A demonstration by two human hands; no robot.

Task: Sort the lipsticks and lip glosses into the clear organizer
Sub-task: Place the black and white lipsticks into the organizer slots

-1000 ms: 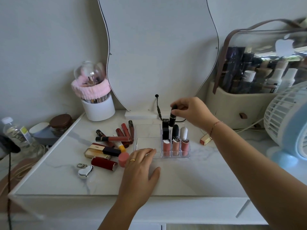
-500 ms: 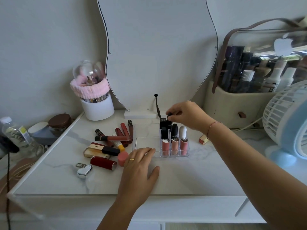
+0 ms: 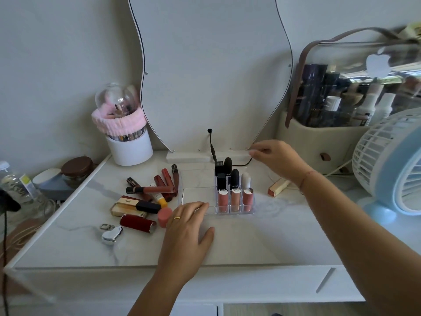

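Organizer (image 3: 198, 197) mid-table, loose lipsticks (image 3: 145, 201) left (heaped) — fan (image 3: 391, 169) far right

Two bare forearms with no sleeves, a thin gold ring (image 3: 176, 217) worn on the left hand (image 3: 186, 233), a fine red string bracelet (image 3: 306, 177) worn at the right wrist

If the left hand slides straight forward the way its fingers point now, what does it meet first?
Most likely the clear organizer. The left hand lies flat on the table, fingers aimed up and slightly right, at its front edge. They may touch it already; depth is unclear.
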